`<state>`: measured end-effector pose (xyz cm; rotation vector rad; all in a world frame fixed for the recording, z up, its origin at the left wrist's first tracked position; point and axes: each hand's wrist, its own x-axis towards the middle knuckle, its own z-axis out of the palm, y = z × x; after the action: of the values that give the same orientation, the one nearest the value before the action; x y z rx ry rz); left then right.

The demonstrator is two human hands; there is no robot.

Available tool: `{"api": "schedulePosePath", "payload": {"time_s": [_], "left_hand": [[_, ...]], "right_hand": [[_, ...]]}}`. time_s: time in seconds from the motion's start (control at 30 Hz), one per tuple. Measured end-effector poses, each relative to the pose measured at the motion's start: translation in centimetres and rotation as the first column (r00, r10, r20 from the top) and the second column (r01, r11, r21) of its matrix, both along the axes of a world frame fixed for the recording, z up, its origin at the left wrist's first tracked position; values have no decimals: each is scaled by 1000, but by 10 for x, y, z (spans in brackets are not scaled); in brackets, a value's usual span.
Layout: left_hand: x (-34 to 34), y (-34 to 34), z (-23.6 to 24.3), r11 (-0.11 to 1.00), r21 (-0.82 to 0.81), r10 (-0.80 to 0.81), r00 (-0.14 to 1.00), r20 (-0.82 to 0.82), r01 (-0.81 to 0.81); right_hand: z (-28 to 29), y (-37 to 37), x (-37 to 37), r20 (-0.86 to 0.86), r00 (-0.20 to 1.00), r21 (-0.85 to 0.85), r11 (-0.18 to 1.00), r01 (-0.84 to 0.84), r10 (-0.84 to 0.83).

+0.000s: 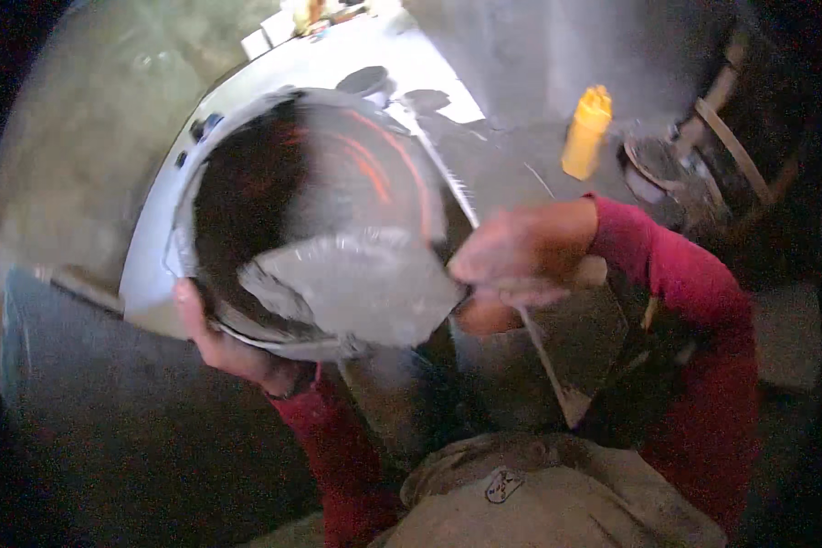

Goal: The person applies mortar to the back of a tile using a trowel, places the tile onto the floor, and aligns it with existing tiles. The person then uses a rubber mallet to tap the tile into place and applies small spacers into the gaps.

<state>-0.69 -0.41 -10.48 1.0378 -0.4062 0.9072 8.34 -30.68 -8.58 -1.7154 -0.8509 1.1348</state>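
Left of centre, tipped toward the wearer, a large round vessel [181, 245] is shown with its broad mouth exposed. Its rim is grasped at the lower left by the left hand [237, 358], whose grip is closed about the edge. Dark tones are seen over the left part of the interior, paler grey over the right, where curved orange-red streaks [367, 164] are displayed. By the right hand [525, 265], a pale grey piece [365, 290] is held at its right end, the grip being narrowed on it; the lower part of the vessel's mouth is overlapped by this piece. Its material cannot be told, as both the piece and the right hand are blurred. The forearms are covered by red sleeves [694, 265], and a beige garment [548, 498], marked with a small dark oval outline, is seen at the lower edge. Beyond the vessel, a white counter [416, 53] is partly hidden; on it a small dark-topped bowl [363, 82] is placed, and white box-like objects [267, 35] are seen near its far end. To the right, a yellow bottle [586, 135] is shown slightly tilted, with a round pot [650, 167] just beside it.
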Motion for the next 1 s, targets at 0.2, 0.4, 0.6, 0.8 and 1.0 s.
{"api": "schedulePosePath", "payload": {"time_s": [0.2, 0.4, 0.6, 0.8, 1.0], "left_hand": [[53, -24, 39, 943, -171, 244, 942, -229, -285], [102, -22, -8, 769, -142, 559, 763, -323, -623], [112, -33, -31, 705, 14, 642, 628, -440, -710], [116, -35, -31, 789, -44, 545, 732, -409, -612], [109, -22, -23, 773, 16, 579, 695, -427, -634]], "right_hand": [[-35, -141, 41, -97, 803, 256, 765, 591, -588], [-197, -205, 126, 233, 607, -26, 619, 785, -760], [-258, -157, 175, 579, 624, -73, 729, 680, -524], [-228, -148, 127, 731, 632, -198, 804, 560, -260], [-213, -176, 136, 574, 680, -12, 826, 563, -455]]}}
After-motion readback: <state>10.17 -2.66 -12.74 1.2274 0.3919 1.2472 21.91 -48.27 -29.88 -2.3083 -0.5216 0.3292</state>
